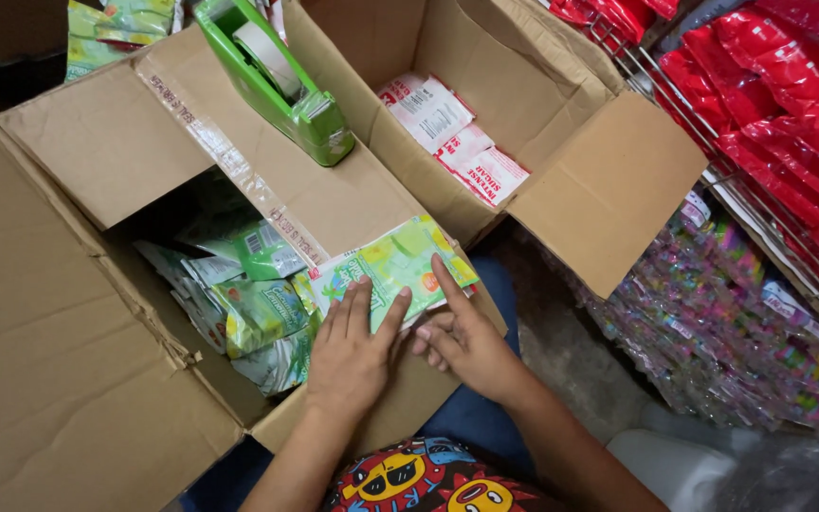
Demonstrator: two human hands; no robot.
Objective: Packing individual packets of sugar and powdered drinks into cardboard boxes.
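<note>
Cardboard box flap (pixel 353 204) bears green sachets (pixel 395 265) under both hands, beside wire shelves (pixel 760 204).

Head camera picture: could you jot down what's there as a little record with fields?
left hand: flat on a stack of green sachets
right hand: fingers on the same stack
stack rests on: flap of a cardboard box
inside box: loose green packets
on flap: green tape dispenser
second box: red-and-white sachets
rack at right: red packets

Place: a small shop's stock corner.
Right of the fingers: wire rack (pixel 789 256) hangs red packets (pixel 789 85).
Ahead of the fingers: opened cartons (pixel 561 161) of sachets, tape dispenser (pixel 277 81).
</note>
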